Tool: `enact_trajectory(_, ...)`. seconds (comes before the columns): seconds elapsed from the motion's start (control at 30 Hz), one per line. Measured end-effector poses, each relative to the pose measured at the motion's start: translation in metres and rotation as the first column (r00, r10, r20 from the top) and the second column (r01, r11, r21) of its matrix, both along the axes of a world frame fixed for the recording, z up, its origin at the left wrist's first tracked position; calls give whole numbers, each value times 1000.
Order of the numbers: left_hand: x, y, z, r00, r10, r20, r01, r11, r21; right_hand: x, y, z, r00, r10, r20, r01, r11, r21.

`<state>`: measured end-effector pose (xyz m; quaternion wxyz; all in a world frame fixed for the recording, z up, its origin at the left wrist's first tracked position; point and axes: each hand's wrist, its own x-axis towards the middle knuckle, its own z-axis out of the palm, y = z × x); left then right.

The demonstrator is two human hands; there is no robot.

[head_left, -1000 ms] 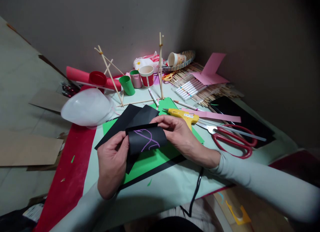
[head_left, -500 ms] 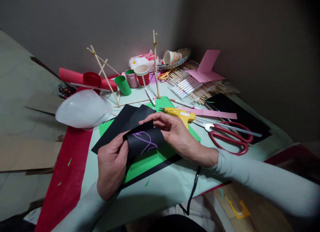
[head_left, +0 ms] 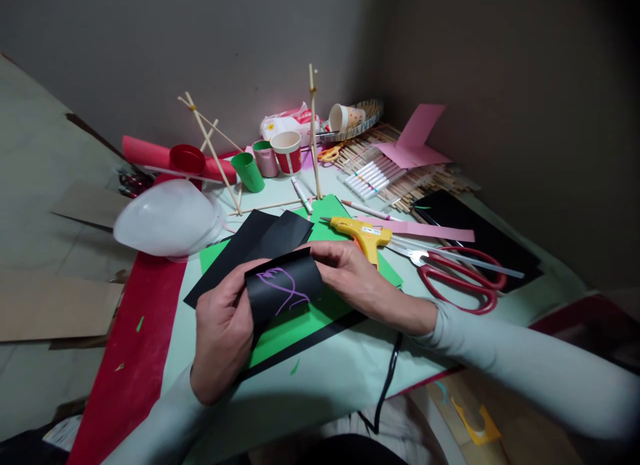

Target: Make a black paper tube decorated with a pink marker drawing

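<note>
Between my hands is a curved piece of black paper (head_left: 283,295) with a purple line drawing facing me. My left hand (head_left: 223,328) pinches its left end, thumb in front. At the right end, my right hand (head_left: 357,278) grips the paper, its fingertips partly hidden behind it. Beneath lie green paper sheets (head_left: 300,338) and more black paper (head_left: 250,241). A yellow glue gun (head_left: 363,231) rests just beyond my right hand. Red-handled scissors (head_left: 463,275) lie to its right.
Stick frames (head_left: 314,131) stand at the back near a green paper tube (head_left: 247,173) and a red-and-white cup (head_left: 287,151). A translucent plastic container (head_left: 165,218) lies left. White markers (head_left: 373,175) and bundled sticks (head_left: 435,178) are at right. A black cord (head_left: 387,385) hangs off the front edge.
The black paper has turned, so its drawn face shows more fully and the upper flap now lies closer to it. My right hand has shifted slightly lower.
</note>
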<state>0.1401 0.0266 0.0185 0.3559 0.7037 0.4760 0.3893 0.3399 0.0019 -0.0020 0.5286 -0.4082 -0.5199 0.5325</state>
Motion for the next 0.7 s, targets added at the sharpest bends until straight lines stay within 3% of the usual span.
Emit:
enact_trajectory(0.33, -3, 4, -4, 996, -87, 13, 87, 996, 29, 1, -1, -3, 999, 3, 34, -3, 1000, -18)
enact_trajectory(0.5, -9, 18, -8, 985, -117, 129, 134, 983, -125, -1, -4, 0, 1000, 31, 3, -31, 998, -56)
enact_trajectory(0.63, -10, 25, -9, 943, -184, 278, 279, 893, -353, -3, -3, 1, 997, 76, -4, -76, 990, -116)
enact_trajectory(0.7, -8, 24, -8, 931, -184, 316, 307, 863, -401, -3, -2, 1, 996, 88, 17, -85, 988, -125)
